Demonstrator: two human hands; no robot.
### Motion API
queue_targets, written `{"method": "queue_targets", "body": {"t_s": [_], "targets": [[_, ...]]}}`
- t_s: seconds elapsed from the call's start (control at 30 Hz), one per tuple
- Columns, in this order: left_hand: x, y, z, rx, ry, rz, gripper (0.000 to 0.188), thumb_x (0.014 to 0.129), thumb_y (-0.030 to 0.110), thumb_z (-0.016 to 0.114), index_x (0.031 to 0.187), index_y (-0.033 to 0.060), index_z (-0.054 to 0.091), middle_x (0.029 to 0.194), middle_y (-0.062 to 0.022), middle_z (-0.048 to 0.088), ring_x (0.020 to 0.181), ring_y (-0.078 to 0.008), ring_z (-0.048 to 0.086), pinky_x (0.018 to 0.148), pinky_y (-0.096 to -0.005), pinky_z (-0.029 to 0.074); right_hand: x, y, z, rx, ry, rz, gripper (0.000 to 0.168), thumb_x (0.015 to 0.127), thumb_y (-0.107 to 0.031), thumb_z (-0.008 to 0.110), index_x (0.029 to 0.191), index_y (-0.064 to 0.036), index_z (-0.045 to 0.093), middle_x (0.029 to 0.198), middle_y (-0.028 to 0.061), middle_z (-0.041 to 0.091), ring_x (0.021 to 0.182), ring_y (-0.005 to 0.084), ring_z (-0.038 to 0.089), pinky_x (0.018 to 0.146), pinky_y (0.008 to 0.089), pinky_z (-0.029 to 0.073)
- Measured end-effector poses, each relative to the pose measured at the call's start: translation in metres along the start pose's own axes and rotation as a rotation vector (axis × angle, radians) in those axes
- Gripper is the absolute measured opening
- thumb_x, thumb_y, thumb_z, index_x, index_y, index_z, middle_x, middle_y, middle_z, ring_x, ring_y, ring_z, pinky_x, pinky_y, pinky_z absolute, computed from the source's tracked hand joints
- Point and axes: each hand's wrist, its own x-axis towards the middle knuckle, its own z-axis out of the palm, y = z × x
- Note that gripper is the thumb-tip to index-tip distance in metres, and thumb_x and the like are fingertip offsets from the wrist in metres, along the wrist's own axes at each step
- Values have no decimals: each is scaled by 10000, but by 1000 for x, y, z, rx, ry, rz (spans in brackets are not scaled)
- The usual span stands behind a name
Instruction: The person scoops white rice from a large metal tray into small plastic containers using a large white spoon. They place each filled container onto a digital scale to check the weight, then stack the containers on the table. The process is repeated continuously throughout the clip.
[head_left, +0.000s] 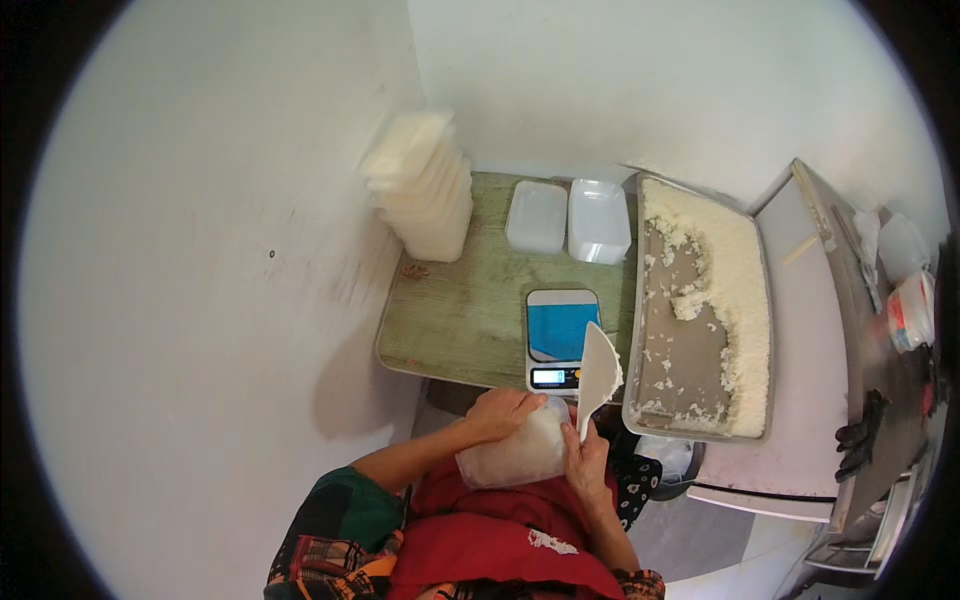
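At my waist, a translucent plastic food container (517, 454) with pale contents is held tilted between both hands. My left hand (499, 416) grips its far left edge, fingers curled over the rim. With my right hand (586, 457) I hold the container's right side and also the handle of a white rice paddle (598, 367). The paddle points up, white grains stuck along its edge. Just beyond my hands is a digital kitchen scale (564, 336) with a blue patch on its platform and a lit display. Whether a lid covers the container I cannot tell.
A metal tray (636, 330) of what looks like cooked white rice (739, 300) is to the right. Translucent containers are stacked tall (431, 195) at the left of the green table (457, 322). Two plastic stacks (536, 217) (600, 221) stand at the back. A black glove (862, 439) hangs far right.
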Motion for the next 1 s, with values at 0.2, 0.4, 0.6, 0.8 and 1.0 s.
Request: {"method": "queue_targets", "body": {"t_s": [0.2, 0.4, 0.6, 0.8, 1.0], "targets": [[-16, -16, -12, -75, -71, -66, 478, 845, 438, 314, 920, 63, 601, 890, -226, 570, 851, -374, 534, 732, -400, 413, -1, -3, 10, 23, -58, 18, 316, 833, -182, 522, 1068, 29, 511, 759, 96, 593, 704, 120, 533, 664, 256, 436], [-38, -35, -15, -40, -65, -260, 445, 862, 400, 308, 1004, 59, 556, 932, -223, 563, 857, -375, 534, 738, -401, 419, 14, -9, 20, -80, -162, 38, 313, 832, -205, 511, 1059, 10, 500, 644, 204, 545, 570, 277, 578, 532, 370, 430], [-15, -108, -56, 141, 415, -330, 443, 889, 351, 256, 1020, 22, 523, 848, -241, 566, 808, -396, 534, 730, -435, 400, 30, -17, 10, 453, -15, 131, 373, 868, -182, 470, 1176, 22, 415, 841, 90, 586, 663, 101, 583, 360, 175, 399], [10, -150, -122, 191, 707, -487, 540, 891, 413, 216, 882, -11, 551, 733, -268, 555, 733, -446, 523, 685, -502, 384, 25, -11, -5, 576, 15, 207, 411, 884, -196, 438, 1210, 37, 348, 866, 105, 578, 682, 117, 594, 350, 167, 393], [12, -206, -122, 147, 738, -634, 550, 860, 446, 314, 987, -54, 506, 810, -301, 541, 780, -445, 520, 709, -469, 406, 20, -4, -5, 611, 25, 225, 407, 892, -238, 409, 1198, 22, 341, 857, 143, 566, 651, 154, 596, 327, 181, 373]]}}
